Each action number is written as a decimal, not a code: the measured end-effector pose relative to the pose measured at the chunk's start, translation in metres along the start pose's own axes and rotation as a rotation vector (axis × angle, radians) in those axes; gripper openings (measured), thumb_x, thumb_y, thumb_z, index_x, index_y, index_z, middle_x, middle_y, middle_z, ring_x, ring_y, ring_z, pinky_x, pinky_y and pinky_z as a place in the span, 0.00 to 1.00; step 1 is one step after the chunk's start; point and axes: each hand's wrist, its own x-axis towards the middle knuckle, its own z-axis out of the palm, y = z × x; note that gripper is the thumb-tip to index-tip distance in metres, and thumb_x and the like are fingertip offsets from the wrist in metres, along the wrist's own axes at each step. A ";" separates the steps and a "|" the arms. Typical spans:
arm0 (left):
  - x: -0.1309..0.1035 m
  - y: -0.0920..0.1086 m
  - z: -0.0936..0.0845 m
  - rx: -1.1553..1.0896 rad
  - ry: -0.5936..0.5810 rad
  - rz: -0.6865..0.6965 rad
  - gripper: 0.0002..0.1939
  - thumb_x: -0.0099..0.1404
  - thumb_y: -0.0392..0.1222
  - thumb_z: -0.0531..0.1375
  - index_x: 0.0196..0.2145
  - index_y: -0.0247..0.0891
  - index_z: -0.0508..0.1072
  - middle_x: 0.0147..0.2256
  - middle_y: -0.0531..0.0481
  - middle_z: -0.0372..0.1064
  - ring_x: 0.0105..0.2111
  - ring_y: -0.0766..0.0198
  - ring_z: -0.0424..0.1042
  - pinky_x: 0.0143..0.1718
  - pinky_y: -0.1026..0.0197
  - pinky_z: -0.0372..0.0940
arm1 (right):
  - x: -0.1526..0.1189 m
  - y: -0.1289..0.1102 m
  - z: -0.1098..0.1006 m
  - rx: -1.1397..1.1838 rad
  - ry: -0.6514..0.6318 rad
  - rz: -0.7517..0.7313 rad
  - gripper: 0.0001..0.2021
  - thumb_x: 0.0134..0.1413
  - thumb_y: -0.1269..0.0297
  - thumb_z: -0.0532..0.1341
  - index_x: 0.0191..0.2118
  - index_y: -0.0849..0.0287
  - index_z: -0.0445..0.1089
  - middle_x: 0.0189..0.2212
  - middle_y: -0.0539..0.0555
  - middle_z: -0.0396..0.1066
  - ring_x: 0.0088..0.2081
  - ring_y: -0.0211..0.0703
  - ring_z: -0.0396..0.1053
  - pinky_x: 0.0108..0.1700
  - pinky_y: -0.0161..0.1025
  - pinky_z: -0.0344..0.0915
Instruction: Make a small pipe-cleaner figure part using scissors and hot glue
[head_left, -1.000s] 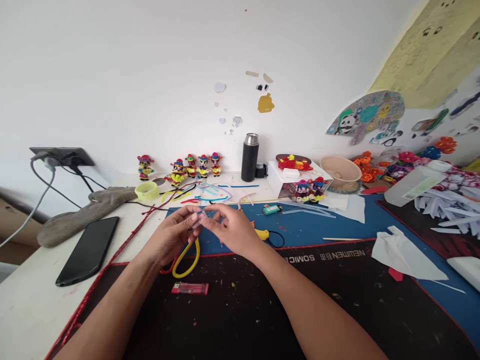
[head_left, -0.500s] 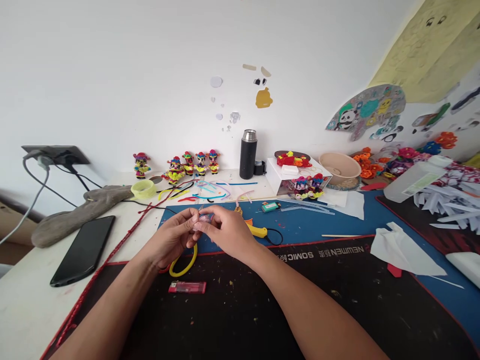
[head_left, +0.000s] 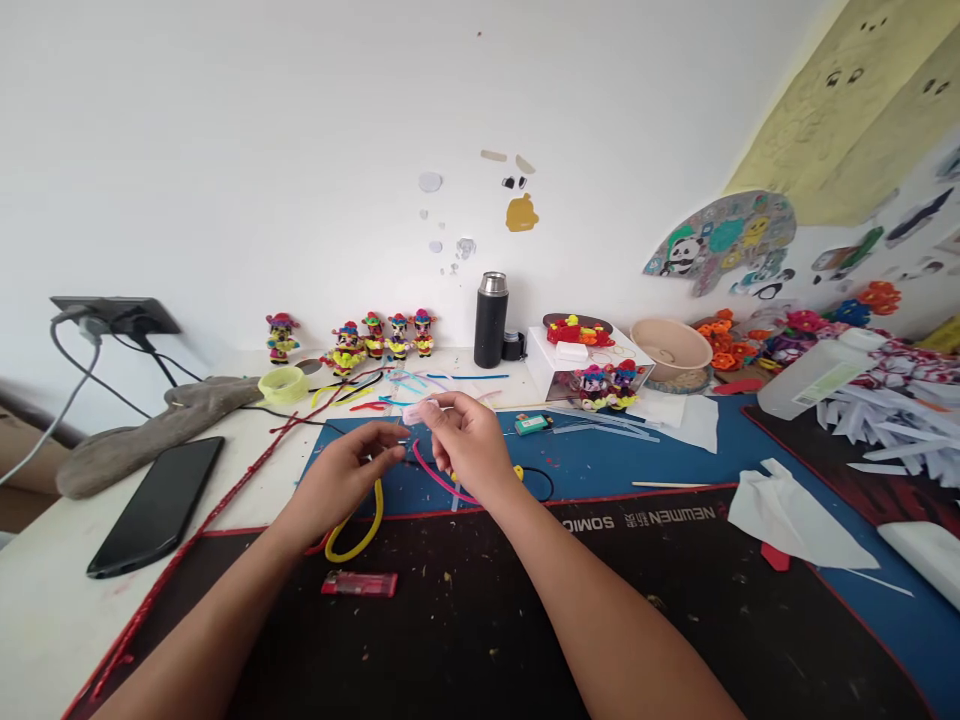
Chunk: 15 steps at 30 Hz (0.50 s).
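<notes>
My right hand (head_left: 469, 437) pinches a small pale pink-white piece (head_left: 418, 411) between thumb and fingertips. A magenta strip (head_left: 435, 475) hangs beneath that hand; what holds its end is hidden. Just left of it, my left hand (head_left: 351, 470) has its thumb and fingers apart, with nothing clearly seen between them. Below the left hand lies a yellow loop (head_left: 358, 548) on the black mat (head_left: 450, 640). A red lighter (head_left: 360, 584) rests nearer to me.
A black phone (head_left: 156, 508) and a driftwood piece (head_left: 157, 430) lie at the left. Several small figures (head_left: 346, 350) and a black flask (head_left: 491, 320) stand by the wall. A white box (head_left: 544, 365), a bowl (head_left: 671, 345) and a bottle (head_left: 817, 375) are at the right.
My hands have parted, and the left hand has opened. The pale piece is now in the right hand alone, and the magenta strip has come into view. The camera view has shifted slightly.
</notes>
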 end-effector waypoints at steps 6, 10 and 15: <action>0.002 0.004 0.026 0.512 -0.290 0.222 0.15 0.67 0.38 0.58 0.49 0.44 0.78 0.45 0.44 0.78 0.43 0.48 0.77 0.47 0.50 0.70 | 0.004 -0.005 -0.003 0.130 0.037 0.017 0.24 0.53 0.39 0.69 0.39 0.57 0.71 0.15 0.41 0.63 0.14 0.32 0.58 0.16 0.30 0.54; 0.007 0.009 0.039 0.683 -0.341 0.275 0.15 0.66 0.34 0.55 0.46 0.41 0.78 0.46 0.41 0.78 0.45 0.45 0.78 0.45 0.49 0.69 | 0.003 -0.005 -0.004 0.147 0.023 0.008 0.26 0.52 0.38 0.69 0.39 0.58 0.71 0.15 0.41 0.64 0.14 0.33 0.58 0.16 0.30 0.53; 0.012 0.018 0.013 0.647 -0.386 0.283 0.10 0.69 0.38 0.54 0.38 0.43 0.77 0.39 0.47 0.78 0.39 0.52 0.77 0.39 0.56 0.66 | 0.003 -0.006 -0.005 0.152 0.028 0.015 0.25 0.53 0.38 0.69 0.39 0.57 0.71 0.15 0.42 0.64 0.14 0.33 0.58 0.16 0.30 0.53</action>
